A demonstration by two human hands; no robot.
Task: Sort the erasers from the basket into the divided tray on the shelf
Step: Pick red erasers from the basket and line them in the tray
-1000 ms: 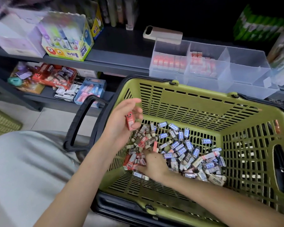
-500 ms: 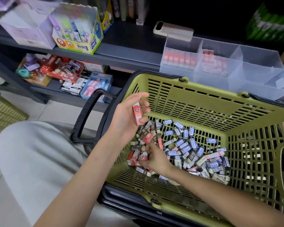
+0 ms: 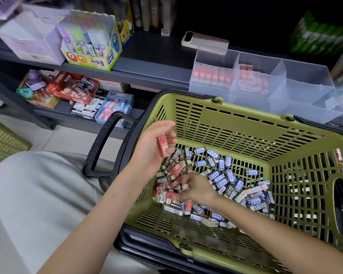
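Erasers (image 3: 222, 175) lie in a loose heap on the floor of the green basket (image 3: 246, 119), mostly blue-sleeved ones toward the middle and right, and red and dark ones on the left. Above that left end, the left hand (image 3: 152, 147) grips 1 red eraser (image 3: 163, 145) upright between thumb and curled fingers, its cartoon face pointing up. The right hand (image 3: 196, 187) reaches into the red part of the heap with its fingers bent down among the pieces; it is blurred, and I cannot tell whether it grasps anything. The basket's black handle (image 3: 105, 147) hangs down on the left, beside the person's knee. Just behind the basket, the clear tray (image 3: 305, 107) stands on the dark shelf (image 3: 147, 66), with red erasers in its 2 left compartments. A glue box (image 3: 91, 46) stands further left on the same shelf.
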